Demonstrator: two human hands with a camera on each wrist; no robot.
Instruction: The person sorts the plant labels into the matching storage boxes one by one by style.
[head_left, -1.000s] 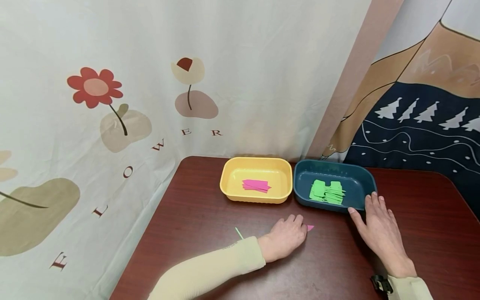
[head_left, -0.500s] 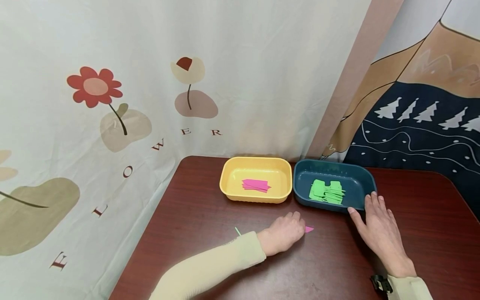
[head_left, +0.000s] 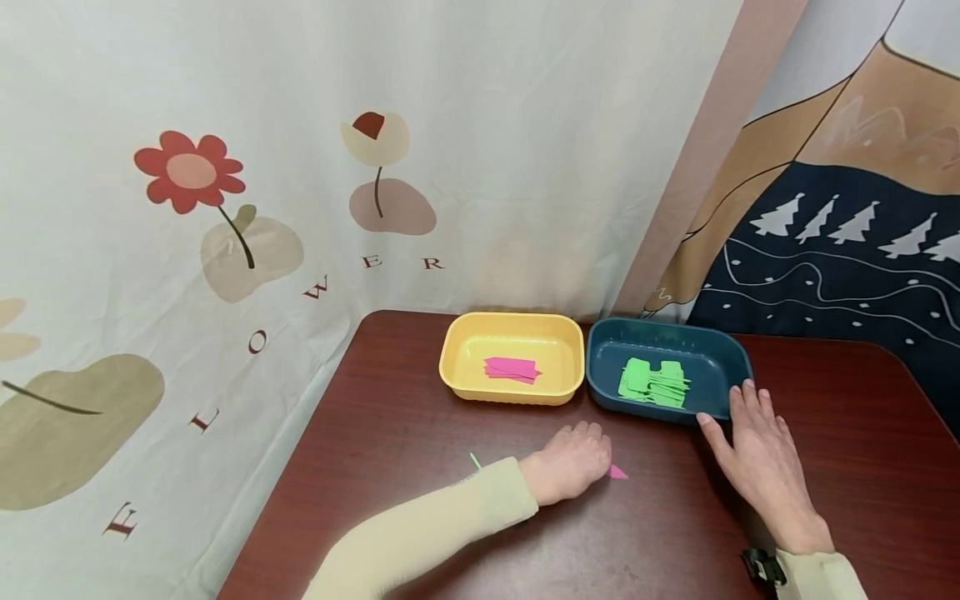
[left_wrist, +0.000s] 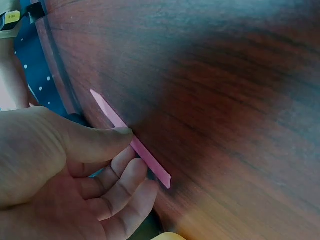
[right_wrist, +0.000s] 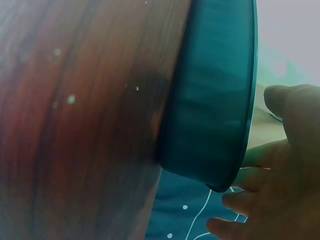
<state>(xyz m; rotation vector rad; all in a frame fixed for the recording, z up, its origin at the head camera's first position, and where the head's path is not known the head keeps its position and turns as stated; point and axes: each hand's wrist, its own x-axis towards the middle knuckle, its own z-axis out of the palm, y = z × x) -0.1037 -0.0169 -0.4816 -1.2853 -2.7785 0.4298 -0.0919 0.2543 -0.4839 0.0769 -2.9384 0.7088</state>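
Note:
My left hand is over the table in front of the two bins. In the left wrist view its thumb and fingers pinch a pink plant label, a flat narrow strip with one pointed end. Only the label's tip shows past the fingers in the head view. My right hand lies with spread fingers at the near right corner of the dark blue bin, fingertips right at its rim. Several green plant labels with wide heads lie inside that bin.
To the left of the blue bin stands a yellow bin holding several pink plant labels. A thin green piece sticks out behind my left forearm on the brown table. A printed curtain hangs behind the table.
The pink label's tip has swung toward me, now angled down to the right. My left hand has shifted slightly back and away from the table's front. The right hand stays put.

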